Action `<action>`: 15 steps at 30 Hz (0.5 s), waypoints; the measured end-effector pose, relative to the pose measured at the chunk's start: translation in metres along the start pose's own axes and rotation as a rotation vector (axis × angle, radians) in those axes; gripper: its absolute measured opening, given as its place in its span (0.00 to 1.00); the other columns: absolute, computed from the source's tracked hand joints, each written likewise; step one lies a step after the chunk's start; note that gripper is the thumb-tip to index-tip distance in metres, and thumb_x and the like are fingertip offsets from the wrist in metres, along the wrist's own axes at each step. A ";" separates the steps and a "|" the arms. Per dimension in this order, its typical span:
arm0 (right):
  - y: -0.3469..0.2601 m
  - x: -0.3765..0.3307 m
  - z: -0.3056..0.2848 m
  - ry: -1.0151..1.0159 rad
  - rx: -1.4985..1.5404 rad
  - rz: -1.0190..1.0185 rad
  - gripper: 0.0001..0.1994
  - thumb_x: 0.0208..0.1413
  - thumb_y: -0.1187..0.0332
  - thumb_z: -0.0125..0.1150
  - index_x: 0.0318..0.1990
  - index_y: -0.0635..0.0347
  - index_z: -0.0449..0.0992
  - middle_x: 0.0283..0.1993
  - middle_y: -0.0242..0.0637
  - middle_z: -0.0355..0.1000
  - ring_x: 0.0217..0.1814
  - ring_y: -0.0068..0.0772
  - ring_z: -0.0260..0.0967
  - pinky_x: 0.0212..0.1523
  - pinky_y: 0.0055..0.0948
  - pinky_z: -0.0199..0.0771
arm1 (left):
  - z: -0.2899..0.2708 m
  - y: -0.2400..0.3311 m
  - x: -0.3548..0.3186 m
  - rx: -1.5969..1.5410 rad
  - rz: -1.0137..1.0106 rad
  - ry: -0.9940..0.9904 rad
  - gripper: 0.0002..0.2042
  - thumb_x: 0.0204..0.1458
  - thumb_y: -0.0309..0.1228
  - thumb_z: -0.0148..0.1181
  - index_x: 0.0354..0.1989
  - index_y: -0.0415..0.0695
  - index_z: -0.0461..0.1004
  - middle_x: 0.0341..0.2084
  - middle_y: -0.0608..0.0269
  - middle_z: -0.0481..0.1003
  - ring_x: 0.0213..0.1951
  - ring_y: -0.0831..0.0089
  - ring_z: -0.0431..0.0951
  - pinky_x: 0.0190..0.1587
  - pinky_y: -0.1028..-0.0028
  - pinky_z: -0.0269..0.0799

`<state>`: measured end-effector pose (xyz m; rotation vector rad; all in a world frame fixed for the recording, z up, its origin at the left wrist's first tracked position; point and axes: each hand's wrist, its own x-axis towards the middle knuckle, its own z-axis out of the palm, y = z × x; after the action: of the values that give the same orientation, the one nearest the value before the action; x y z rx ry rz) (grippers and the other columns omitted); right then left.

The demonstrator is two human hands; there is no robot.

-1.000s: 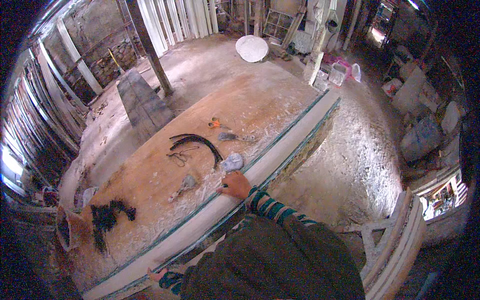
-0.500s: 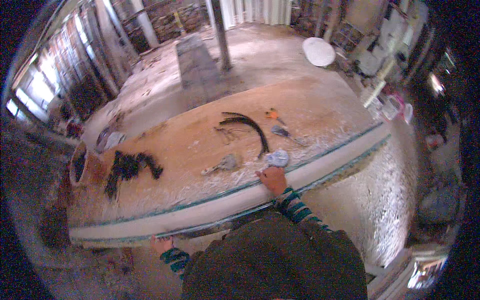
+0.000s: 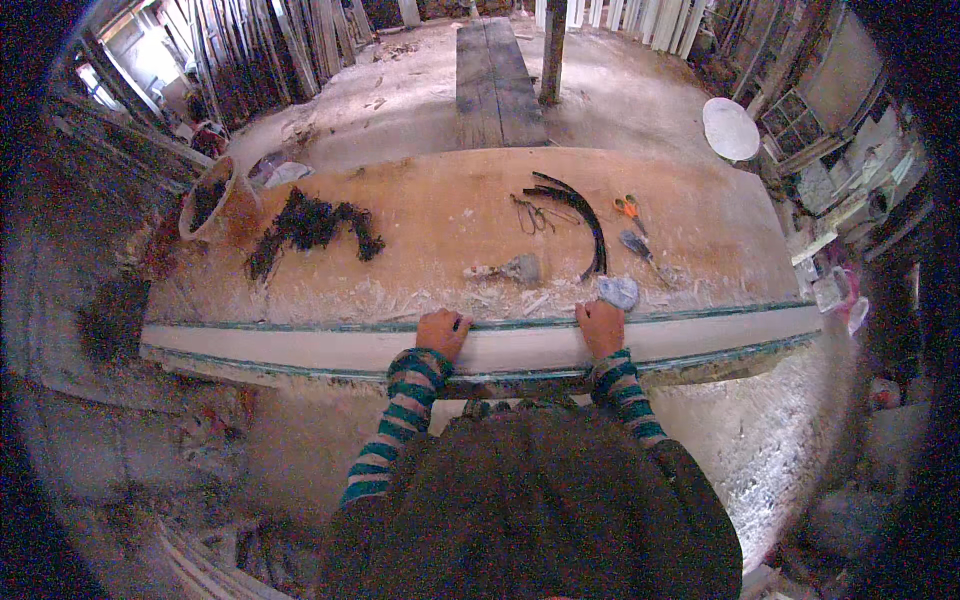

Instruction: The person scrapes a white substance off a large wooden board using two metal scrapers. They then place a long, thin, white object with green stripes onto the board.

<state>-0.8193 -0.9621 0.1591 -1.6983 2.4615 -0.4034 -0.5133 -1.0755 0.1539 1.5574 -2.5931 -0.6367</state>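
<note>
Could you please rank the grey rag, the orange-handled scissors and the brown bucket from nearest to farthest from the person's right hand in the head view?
Measured from the right hand:
1. Grey rag, just beyond the hand, at the near edge of the table.
2. Orange-handled scissors, farther back on the table, slightly to the right.
3. Brown bucket, far off at the table's left end.

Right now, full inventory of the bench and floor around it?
moulding strip: 1, white with green edges, along bench front
bench top: 1, orange-tan, dusty
fibre clump: 1, black, bench left
bucket: 1, brown, bench left end
curved strips: a few, black, bench centre-right
scraper: 1, grey, centre
scissors: 1, orange handles, right
rag: 1, pale, by right hand
round disc: 1, white, floor
left hand: on strip
right hand: on strip
</note>
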 end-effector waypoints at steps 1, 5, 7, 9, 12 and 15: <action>0.003 -0.002 0.001 0.037 -0.053 -0.033 0.17 0.56 0.53 0.50 0.31 0.56 0.79 0.32 0.43 0.75 0.36 0.45 0.71 0.37 0.49 0.69 | -0.003 0.007 -0.003 -0.014 -0.022 0.033 0.18 0.54 0.47 0.51 0.36 0.46 0.77 0.39 0.57 0.76 0.46 0.58 0.73 0.55 0.53 0.58; 0.005 -0.003 0.003 0.094 -0.133 -0.095 0.14 0.56 0.57 0.50 0.33 0.55 0.78 0.34 0.40 0.75 0.35 0.43 0.72 0.36 0.47 0.71 | -0.007 0.023 -0.003 0.084 -0.069 0.128 0.18 0.55 0.48 0.49 0.33 0.46 0.77 0.34 0.56 0.75 0.43 0.59 0.74 0.49 0.58 0.63; 0.005 -0.003 0.001 0.080 -0.142 -0.118 0.13 0.54 0.59 0.50 0.32 0.54 0.78 0.33 0.39 0.75 0.35 0.42 0.72 0.36 0.47 0.72 | -0.008 0.025 -0.005 0.096 -0.086 0.091 0.18 0.55 0.48 0.49 0.32 0.46 0.77 0.34 0.56 0.75 0.42 0.59 0.73 0.49 0.58 0.63; -0.002 -0.004 -0.008 0.076 -0.177 -0.179 0.12 0.53 0.60 0.51 0.30 0.54 0.79 0.32 0.38 0.76 0.35 0.42 0.72 0.35 0.46 0.72 | -0.008 0.020 -0.004 0.111 -0.088 0.089 0.18 0.55 0.48 0.49 0.32 0.46 0.77 0.34 0.57 0.75 0.42 0.58 0.73 0.49 0.58 0.63; 0.004 -0.001 0.006 0.152 0.025 -0.105 0.17 0.54 0.57 0.53 0.22 0.60 0.78 0.25 0.47 0.73 0.30 0.51 0.70 0.37 0.50 0.65 | -0.004 0.016 -0.004 0.104 -0.051 0.124 0.17 0.55 0.47 0.50 0.33 0.46 0.77 0.34 0.57 0.75 0.42 0.58 0.74 0.48 0.58 0.64; 0.006 -0.003 0.007 0.189 0.056 -0.088 0.17 0.53 0.56 0.53 0.23 0.60 0.78 0.24 0.47 0.72 0.29 0.51 0.70 0.35 0.50 0.66 | -0.004 0.018 -0.006 0.079 -0.042 0.138 0.18 0.55 0.47 0.50 0.32 0.45 0.76 0.33 0.57 0.75 0.40 0.57 0.74 0.46 0.57 0.65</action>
<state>-0.8217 -0.9587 0.1507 -1.8275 2.4806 -0.6659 -0.5243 -1.0647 0.1653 1.6202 -2.5191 -0.4183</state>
